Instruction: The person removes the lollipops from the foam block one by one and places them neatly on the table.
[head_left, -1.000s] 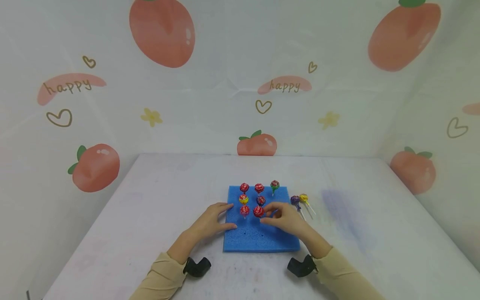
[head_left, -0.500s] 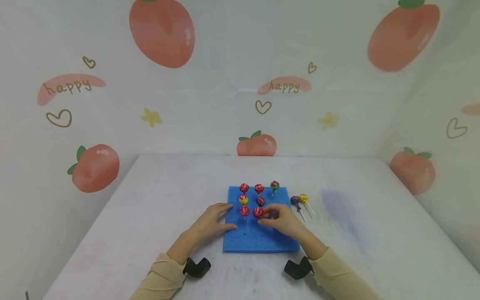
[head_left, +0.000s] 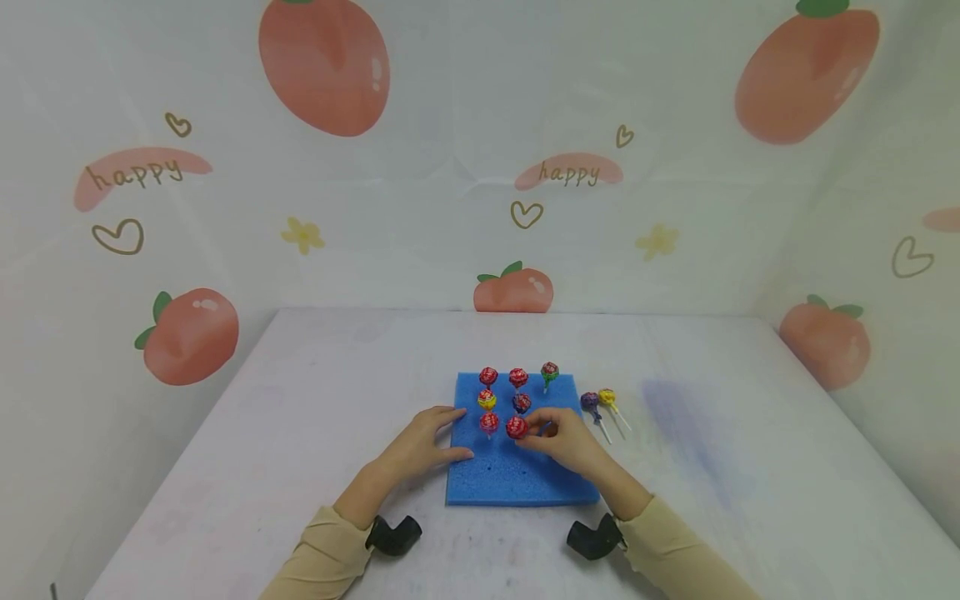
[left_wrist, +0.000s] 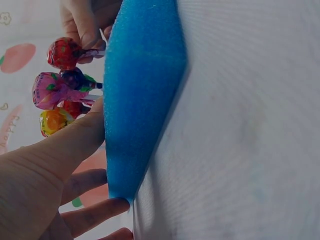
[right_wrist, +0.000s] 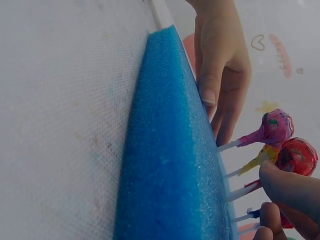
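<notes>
Red lollipop stands upright on the blue foam block, in the nearest row, its stick meeting the block's face. Right hand: thumb and fingers drawn together, pinching this lollipop below its head. Pink lollipop stands just left in the same row; dark lollipop stands directly behind. Left hand: fingers spread wide, gripping nothing, touching the block's left edge. Purple lollipop and yellow lollipop lie side by side on the white bench, right of the block.
</notes>
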